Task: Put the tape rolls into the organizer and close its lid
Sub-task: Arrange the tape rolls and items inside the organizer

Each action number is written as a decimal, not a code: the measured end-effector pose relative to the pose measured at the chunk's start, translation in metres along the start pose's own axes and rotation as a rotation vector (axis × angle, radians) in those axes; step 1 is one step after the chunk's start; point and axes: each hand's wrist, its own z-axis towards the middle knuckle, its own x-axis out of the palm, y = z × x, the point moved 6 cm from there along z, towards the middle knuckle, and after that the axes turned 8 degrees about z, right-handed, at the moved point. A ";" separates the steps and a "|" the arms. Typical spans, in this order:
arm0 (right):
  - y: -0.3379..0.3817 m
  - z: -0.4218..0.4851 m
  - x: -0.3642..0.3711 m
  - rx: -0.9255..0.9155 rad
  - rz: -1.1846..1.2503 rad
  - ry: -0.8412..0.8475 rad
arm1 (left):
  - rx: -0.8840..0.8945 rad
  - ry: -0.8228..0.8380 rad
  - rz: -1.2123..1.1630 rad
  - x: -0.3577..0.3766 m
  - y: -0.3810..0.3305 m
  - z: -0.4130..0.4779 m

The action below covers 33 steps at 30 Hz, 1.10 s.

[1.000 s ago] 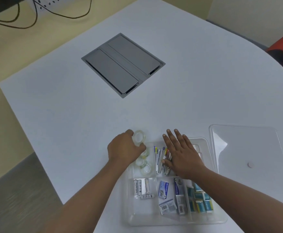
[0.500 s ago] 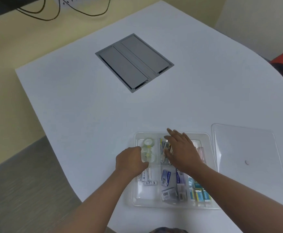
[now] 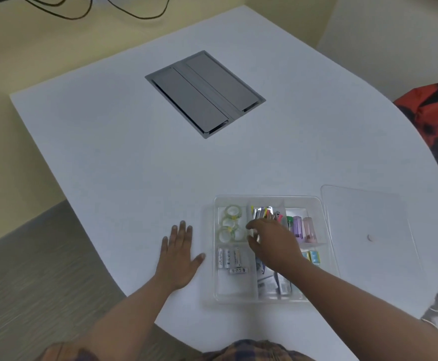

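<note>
Near the desk's front edge, tape rolls [image 3: 229,224] sit inside organizer [image 3: 324,230]; both hands open, empty. Lid [image 3: 369,217]: light, rigid, slippery, so grip its edges.

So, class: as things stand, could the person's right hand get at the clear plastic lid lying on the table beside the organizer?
Probably yes. The right hand hovers over the clear organizer, and the clear plastic lid lies flat on the white table just to its right, with nothing on it or between them.
</note>
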 end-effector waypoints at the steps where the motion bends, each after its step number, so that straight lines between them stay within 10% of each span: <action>1: 0.002 0.002 0.001 0.032 0.009 0.014 | 0.031 0.037 0.046 0.006 0.003 0.000; 33: -0.001 0.088 0.006 0.095 -0.153 0.007 | -0.036 0.659 0.320 0.006 0.000 0.019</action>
